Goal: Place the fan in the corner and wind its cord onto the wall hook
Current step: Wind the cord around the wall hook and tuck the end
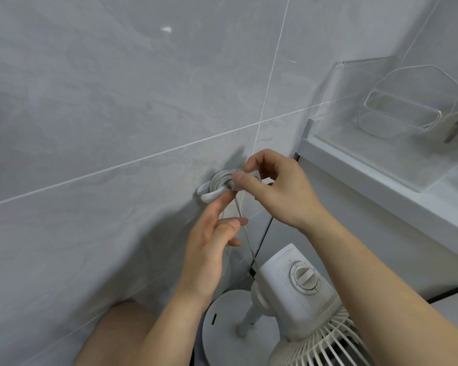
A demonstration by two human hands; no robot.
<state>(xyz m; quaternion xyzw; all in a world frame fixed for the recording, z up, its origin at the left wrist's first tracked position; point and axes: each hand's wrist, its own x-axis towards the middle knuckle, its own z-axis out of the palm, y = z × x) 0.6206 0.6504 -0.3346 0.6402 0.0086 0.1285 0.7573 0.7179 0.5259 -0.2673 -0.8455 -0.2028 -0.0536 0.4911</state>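
Observation:
A white pedestal fan [299, 289] stands on its round base in the corner at the lower right, dial on top. Its grey cord [218, 180] is coiled in several loops around a white wall hook [205, 192] on the grey tiled wall. One strand runs down from the coil to the fan. My right hand [278, 191] pinches the end of the cord at the right side of the coil. My left hand [209, 247] is just below, fingers apart, its index fingertip touching the underside of the hook and coil.
A white ledge [381, 186] juts out at the right with a clear plastic container [397, 120] on it. My bare knee [122, 334] shows at the bottom left, close to the wall.

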